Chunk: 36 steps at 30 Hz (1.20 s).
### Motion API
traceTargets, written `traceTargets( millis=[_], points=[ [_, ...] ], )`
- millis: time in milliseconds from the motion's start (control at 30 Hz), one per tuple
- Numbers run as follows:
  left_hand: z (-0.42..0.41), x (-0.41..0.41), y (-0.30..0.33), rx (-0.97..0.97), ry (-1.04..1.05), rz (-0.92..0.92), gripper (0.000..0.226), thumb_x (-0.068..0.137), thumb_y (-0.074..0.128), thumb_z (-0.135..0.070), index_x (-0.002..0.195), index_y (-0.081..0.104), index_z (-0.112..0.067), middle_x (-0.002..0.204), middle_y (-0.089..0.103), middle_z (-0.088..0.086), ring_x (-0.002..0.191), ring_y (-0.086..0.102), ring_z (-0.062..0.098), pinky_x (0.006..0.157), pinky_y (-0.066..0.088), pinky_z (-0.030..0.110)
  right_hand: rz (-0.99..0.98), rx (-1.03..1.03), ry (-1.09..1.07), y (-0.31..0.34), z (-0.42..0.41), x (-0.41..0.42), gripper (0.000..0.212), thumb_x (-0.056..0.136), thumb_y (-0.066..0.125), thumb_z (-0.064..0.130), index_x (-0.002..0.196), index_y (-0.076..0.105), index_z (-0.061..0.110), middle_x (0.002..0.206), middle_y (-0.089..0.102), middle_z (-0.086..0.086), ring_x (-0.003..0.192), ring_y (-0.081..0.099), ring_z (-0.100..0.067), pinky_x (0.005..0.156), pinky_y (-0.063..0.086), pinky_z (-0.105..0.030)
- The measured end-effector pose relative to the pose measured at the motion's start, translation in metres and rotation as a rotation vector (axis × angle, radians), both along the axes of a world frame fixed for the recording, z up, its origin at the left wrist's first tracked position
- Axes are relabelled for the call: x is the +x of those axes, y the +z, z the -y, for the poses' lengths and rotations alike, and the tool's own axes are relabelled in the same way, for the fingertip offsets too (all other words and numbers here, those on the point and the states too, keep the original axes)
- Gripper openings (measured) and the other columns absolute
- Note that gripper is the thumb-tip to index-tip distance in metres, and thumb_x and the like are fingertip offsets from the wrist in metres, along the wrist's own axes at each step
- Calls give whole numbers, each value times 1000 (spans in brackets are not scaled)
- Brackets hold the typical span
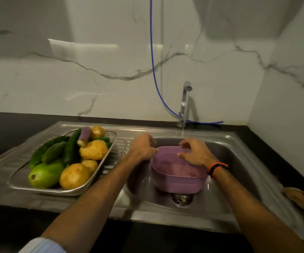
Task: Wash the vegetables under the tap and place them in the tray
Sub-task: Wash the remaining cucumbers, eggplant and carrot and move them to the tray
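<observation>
A rectangular stainless-steel tray (18, 177) sits on the ribbed draining board of the steel sink (238, 154), left of the basin. It is piled with vegetables: yellow-brown potatoes (93, 149), dark green cucumbers (71, 149), a pale green gourd-like vegetable (43, 175) at the near end, and a purple piece (84, 136) resting on top near the far end.

In the basin stands a round lilac plastic bowl (176, 181), just above the drain (182, 199). The left hand (144, 146) grips the bowl's left rim, its fingers curled over the edge. The right hand (196, 152) holds the far right rim, fingers bent and pinching the edge, an orange-and-black band (216, 168) on the wrist. A thin stream of water runs from the chrome tap (185, 99) behind the bowl. A blue hose (153, 61) hangs down the marbled wall to the tap's base. The dark table (10, 125) surrounds the sink.
</observation>
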<state>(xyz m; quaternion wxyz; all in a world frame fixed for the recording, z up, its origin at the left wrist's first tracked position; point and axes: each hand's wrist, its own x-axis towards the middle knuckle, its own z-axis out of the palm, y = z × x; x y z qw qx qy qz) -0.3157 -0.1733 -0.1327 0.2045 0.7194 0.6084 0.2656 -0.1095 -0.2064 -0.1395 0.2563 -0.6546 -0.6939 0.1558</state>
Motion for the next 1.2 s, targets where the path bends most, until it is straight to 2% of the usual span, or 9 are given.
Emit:
traceTargets(
  millis=[167,300,400,500,667,767,1000,1133,1200],
  points=[
    [-23,48,-49,-105,-62,-50,37,79,81,-25,113,69,-14,117,69,4,107,65,18,96,52,28,46,-169,-87,-40,-7,49,40,84,74,21,121,64,12,123,65,-5,112,61,-17,100,47,-27],
    [-43,71,-75,-134,-119,-174,31,84,75,-24,112,72,-11,116,71,5,110,65,20,98,49,29,106,-303,-52,-63,-16,61,28,87,62,13,113,68,7,113,70,-9,107,63,-23,97,50,-35],
    [-61,86,-95,-192,-164,-284,31,85,72,-30,112,73,-13,114,72,4,109,64,21,94,48,30,117,-325,-29,-72,-28,63,29,88,60,17,113,68,6,112,70,-11,106,64,-25,96,50,-39],
    [-78,101,-113,-258,-243,-404,37,85,71,-26,120,70,-17,123,69,4,117,61,22,97,47,31,132,-332,-18,-80,-36,63,29,88,58,20,113,66,9,114,68,-11,106,63,-28,95,50,-41],
    [-89,120,-134,-570,-441,-596,43,87,68,-30,129,64,-24,136,60,1,122,55,25,106,42,41,150,-358,-28,-89,-44,66,34,85,59,21,117,63,13,117,65,-9,105,61,-27,95,51,-43],
    [-88,122,-140,-668,-450,-682,50,86,71,-35,133,60,-25,139,56,2,123,52,27,107,39,44,177,-378,-23,-90,-45,66,38,85,62,27,120,61,14,122,62,-9,110,60,-27,97,51,-42],
    [-87,126,-152,-666,-456,-649,50,90,68,-25,138,56,-17,141,53,4,129,50,31,112,37,46,203,-390,-20,-88,-46,65,40,83,63,31,121,61,16,123,62,-7,109,59,-26,96,51,-42],
    [-92,119,-142,-575,-430,-535,37,93,60,-19,129,64,-12,132,61,7,119,56,28,107,43,43,214,-372,-23,-86,-44,63,39,85,64,27,121,63,13,123,63,-8,111,59,-26,97,50,-40],
    [-94,110,-138,-520,-384,-413,32,93,61,-20,121,68,-7,117,65,7,106,60,24,102,49,42,207,-369,-20,-85,-44,64,38,85,63,28,120,64,12,122,64,-9,110,60,-26,96,51,-40]
  ],
)
